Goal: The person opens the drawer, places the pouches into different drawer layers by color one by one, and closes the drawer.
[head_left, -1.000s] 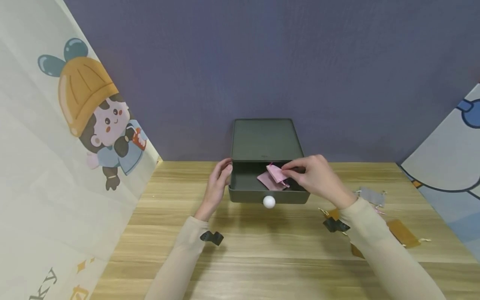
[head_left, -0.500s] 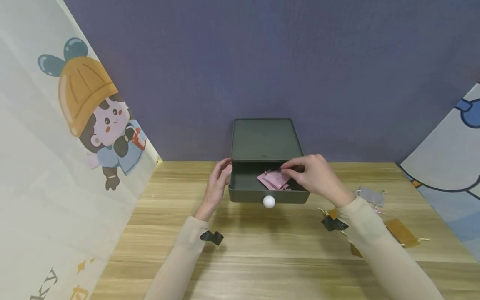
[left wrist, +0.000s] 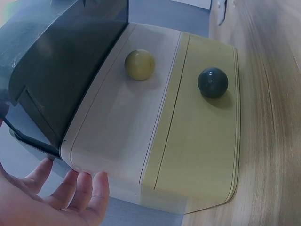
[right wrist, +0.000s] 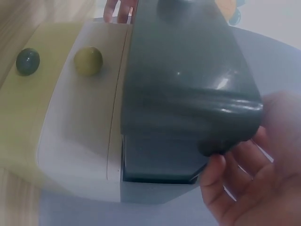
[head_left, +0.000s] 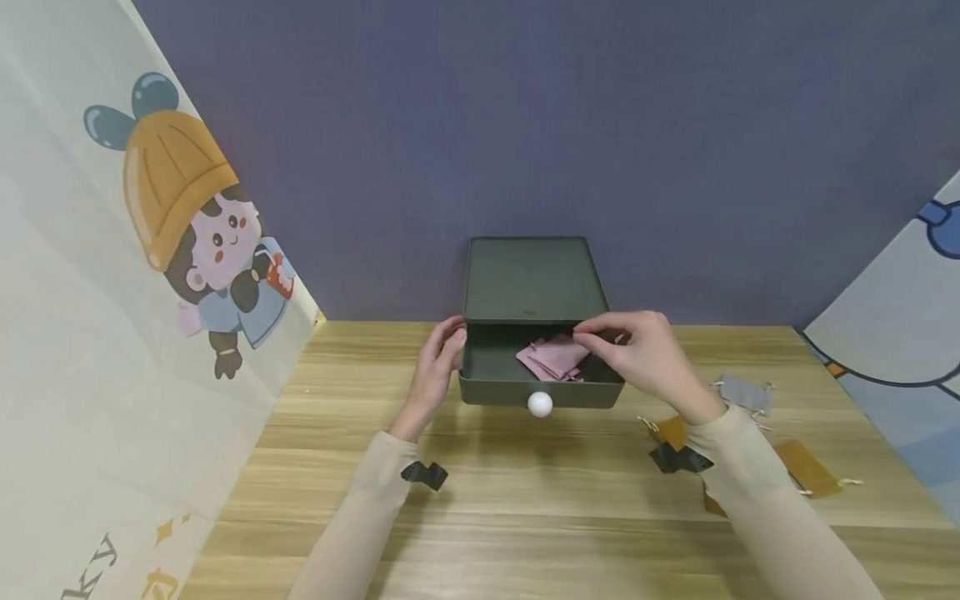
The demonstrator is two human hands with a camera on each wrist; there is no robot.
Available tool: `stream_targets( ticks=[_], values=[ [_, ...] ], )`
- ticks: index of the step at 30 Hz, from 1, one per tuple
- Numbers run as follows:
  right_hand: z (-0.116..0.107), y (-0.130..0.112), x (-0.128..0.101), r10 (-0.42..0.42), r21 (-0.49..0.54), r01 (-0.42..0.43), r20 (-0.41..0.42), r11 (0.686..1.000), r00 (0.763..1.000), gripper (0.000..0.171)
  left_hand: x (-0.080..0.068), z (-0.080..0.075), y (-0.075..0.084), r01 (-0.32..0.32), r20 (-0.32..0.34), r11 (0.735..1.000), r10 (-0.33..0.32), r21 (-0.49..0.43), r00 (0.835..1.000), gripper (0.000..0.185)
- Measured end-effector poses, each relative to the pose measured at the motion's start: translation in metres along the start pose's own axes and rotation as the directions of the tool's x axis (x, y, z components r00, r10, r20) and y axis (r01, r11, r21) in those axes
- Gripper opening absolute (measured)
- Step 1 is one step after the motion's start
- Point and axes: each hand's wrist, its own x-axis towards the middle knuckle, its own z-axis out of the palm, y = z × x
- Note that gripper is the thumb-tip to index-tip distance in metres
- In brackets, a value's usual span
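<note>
A dark green drawer with a white knob is pulled out of the cabinet. Inside it, one pink drawstring pouch lies flat on top of another pink pouch. My right hand reaches over the drawer's right wall, thumb and index finger pinching at the upper pouch's far right corner. The fingertips cover that corner. On the cabinet's left, my left hand rests its fairly straight fingers against the side.
Beneath the dark drawer, a white drawer with a yellow knob and a yellow drawer with a dark knob are closed. On the wooden table at right lie a grey pouch and brown pouches. A purple-grey wall stands behind.
The upper pink pouch, tilted and raised a second ago, came down flat onto the lower one, and its right end has since spread rightward with my right hand. My left hand stays put.
</note>
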Motion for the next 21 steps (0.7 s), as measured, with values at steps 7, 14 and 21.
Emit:
stream_targets(
  ticks=[7, 14, 21],
  values=[
    [-0.003, 0.0, -0.009, 0.052, 0.043, -0.049, -0.056, 0.998, 0.997, 0.01, -0.001, 0.0, 0.0, -0.004, 0.011, 1.0, 0.004, 0.007, 1.0, 0.052],
    [-0.005, -0.001, -0.019, 0.069, 0.071, -0.061, -0.116, 0.996, 0.991, 0.007, -0.001, 0.0, 0.001, -0.009, 0.013, 1.0, 0.009, 0.015, 1.0, 0.053],
    [-0.006, -0.002, -0.027, 0.096, 0.098, -0.081, -0.164, 0.992, 0.982, 0.008, 0.0, -0.001, -0.001, -0.005, 0.014, 1.0, 0.005, 0.008, 1.0, 0.054]
  ],
)
